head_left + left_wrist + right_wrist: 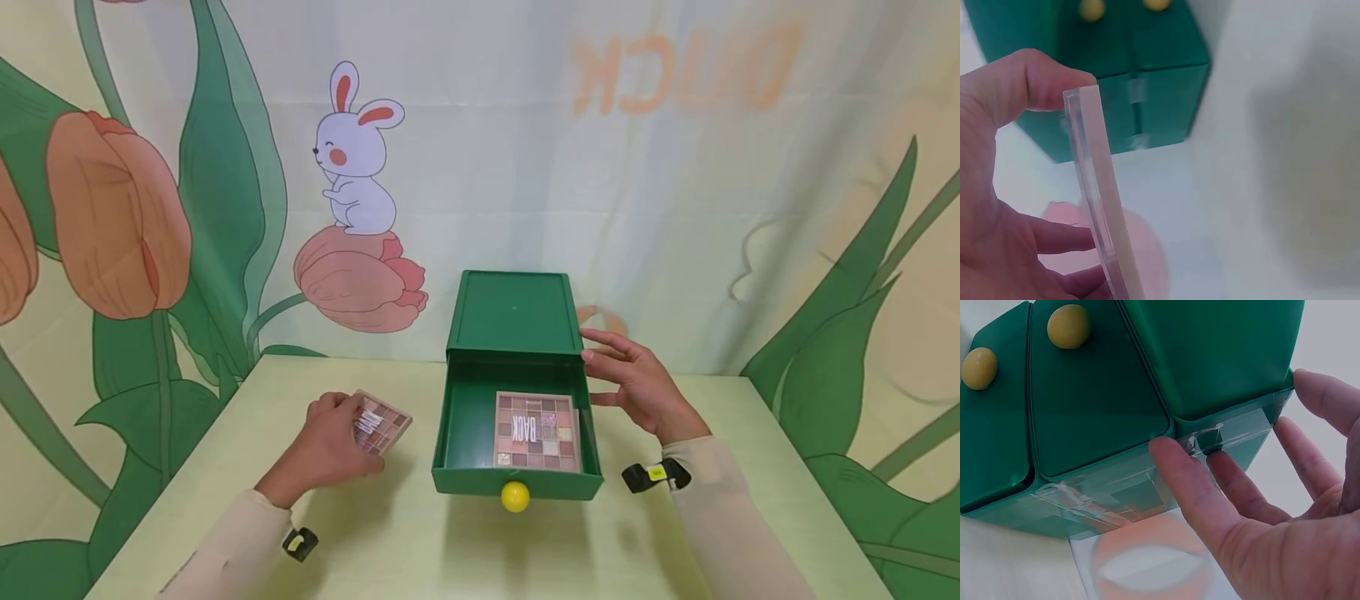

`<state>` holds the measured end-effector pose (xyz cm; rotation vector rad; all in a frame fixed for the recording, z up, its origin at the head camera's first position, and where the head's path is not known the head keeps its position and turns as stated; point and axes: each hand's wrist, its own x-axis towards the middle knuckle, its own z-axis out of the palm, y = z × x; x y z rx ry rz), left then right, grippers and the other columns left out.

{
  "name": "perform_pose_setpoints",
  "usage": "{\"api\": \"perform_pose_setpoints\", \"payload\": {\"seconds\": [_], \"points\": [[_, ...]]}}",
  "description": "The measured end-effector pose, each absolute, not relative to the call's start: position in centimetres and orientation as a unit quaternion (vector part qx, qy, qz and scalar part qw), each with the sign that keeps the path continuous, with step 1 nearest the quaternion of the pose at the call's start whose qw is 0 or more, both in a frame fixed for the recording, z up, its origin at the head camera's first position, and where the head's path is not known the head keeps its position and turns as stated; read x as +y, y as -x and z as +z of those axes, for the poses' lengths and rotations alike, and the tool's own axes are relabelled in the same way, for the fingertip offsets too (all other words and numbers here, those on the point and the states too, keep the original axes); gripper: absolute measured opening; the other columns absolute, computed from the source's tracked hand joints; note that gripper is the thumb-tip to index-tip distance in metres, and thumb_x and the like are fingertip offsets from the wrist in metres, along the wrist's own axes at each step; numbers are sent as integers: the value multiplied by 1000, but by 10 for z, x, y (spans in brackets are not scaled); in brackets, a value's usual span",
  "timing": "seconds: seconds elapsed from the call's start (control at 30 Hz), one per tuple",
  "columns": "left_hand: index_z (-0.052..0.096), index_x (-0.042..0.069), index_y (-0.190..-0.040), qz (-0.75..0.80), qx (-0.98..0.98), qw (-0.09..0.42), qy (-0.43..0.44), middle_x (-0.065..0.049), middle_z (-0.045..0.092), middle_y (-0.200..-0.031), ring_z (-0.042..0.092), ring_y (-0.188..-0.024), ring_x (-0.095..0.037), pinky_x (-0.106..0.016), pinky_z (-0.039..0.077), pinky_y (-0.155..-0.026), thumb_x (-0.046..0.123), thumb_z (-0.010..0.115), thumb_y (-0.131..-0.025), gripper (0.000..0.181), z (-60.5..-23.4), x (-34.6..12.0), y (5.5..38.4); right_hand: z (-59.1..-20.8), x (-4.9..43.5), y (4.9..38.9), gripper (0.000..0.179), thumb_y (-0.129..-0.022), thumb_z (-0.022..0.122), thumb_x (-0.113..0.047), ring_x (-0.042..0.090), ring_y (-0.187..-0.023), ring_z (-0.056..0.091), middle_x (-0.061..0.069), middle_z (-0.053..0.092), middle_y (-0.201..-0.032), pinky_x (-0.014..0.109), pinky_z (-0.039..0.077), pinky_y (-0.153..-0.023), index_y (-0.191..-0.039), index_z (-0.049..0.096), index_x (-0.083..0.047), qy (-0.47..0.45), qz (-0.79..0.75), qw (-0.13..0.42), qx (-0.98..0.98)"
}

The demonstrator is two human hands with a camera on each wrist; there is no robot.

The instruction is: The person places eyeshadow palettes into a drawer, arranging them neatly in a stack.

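My left hand [327,446] pinches a flat eyeshadow palette [384,423] between thumb and fingers, left of the green drawer unit [516,312]. The left wrist view shows this palette edge-on, with a clear lid and a pinkish base [1110,187]. Pulled out toward me is the top drawer [467,433], with a yellow knob [515,497] on its front. Inside it, toward the right, lies another eyeshadow palette [536,454] marked "BACK". The fingers of my right hand [641,387] are spread against the unit's right side, holding nothing.
Below the pulled-out drawer, the right wrist view shows two shut drawers with yellow knobs [1069,327]. Clear tape [1129,487] runs along the unit's side. The pale table [405,550] meets a printed curtain [480,167] behind the unit.
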<state>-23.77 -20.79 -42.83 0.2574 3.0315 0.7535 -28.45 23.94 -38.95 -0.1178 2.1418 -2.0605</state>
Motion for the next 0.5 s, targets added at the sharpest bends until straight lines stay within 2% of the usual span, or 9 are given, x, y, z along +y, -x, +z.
{"api": "perform_pose_setpoints", "payload": {"seconds": [0.2, 0.5], "points": [[44, -10, -153, 241, 964, -18, -112, -32, 44, -147, 45, -124, -42, -51, 59, -90, 33, 90, -69, 105, -395, -215, 235, -389, 240, 284, 60, -102, 71, -41, 40, -138, 56, 11, 56, -150, 68, 53, -105, -157, 52, -24, 44, -688, 82, 720], [47, -3, -154, 241, 955, -24, -170, -28, 44, -148, 44, -125, -40, -45, 61, -82, 28, 88, -68, 100, -358, -213, 230, -389, 239, 284, 60, -101, 72, -41, 38, -136, 58, 5, 61, -141, 68, 53, -105, -156, 53, -24, 46, -690, 81, 718]]}}
